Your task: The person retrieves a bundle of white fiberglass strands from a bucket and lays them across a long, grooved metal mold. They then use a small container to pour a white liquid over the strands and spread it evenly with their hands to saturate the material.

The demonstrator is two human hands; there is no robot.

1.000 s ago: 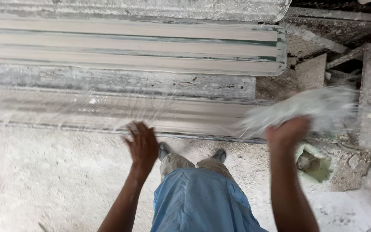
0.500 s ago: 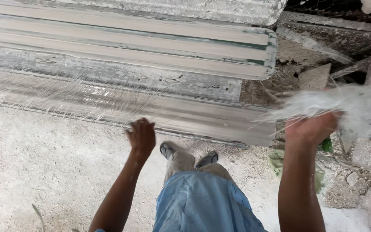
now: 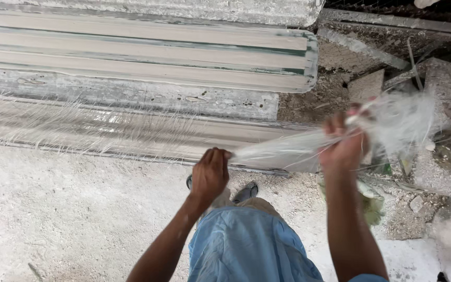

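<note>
A long bundle of white glassy fibre strands runs between my two hands. My left hand is closed around the strands where they narrow, just above my feet. My right hand grips the same bundle farther right, and a loose frayed tuft fans out past its fingers. To the left of my left hand the fibres spread thin and flat over a long grey ribbed panel lying on the ground.
Stacked corrugated sheets lie behind the panel. Rubble, concrete blocks and scrap sit at the right. Dusty white ground stretches to the left of my legs and blue garment.
My left hand moved right and closed on the strands; earlier its fingers were apart. My right hand pulled the bundle left and up, gathering the fibres into a tighter rope.
</note>
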